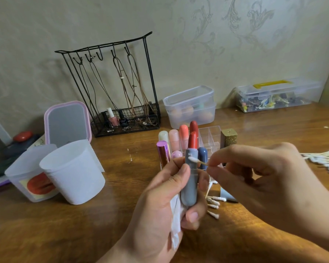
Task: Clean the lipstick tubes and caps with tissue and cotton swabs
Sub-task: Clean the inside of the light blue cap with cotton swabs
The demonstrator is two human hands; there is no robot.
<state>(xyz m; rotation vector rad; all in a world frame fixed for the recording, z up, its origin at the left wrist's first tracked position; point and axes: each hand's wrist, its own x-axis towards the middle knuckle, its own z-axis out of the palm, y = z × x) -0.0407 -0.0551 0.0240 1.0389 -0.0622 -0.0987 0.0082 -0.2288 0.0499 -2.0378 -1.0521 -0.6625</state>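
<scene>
My left hand [165,202] grips an uncapped grey lipstick tube [190,185] upright, its red bullet [192,140] raised, with a crumpled white tissue [176,219] tucked in the palm. My right hand [260,179] pinches a cotton swab [197,160]; its white tip touches the tube's upper collar. A grey cap [228,196] lies on the table under my right hand, beside several used swabs [213,205]. Behind, more lipsticks [179,141] stand in a clear organizer [211,137].
Two white cups [72,171] stand at the left, a pink-framed mirror [66,122] and a black wire rack [118,88] behind them. Clear plastic boxes [190,107] sit by the wall. A pile of fresh swabs [325,160] lies at the right edge. A gold glitter tube [228,137] stands by the organizer.
</scene>
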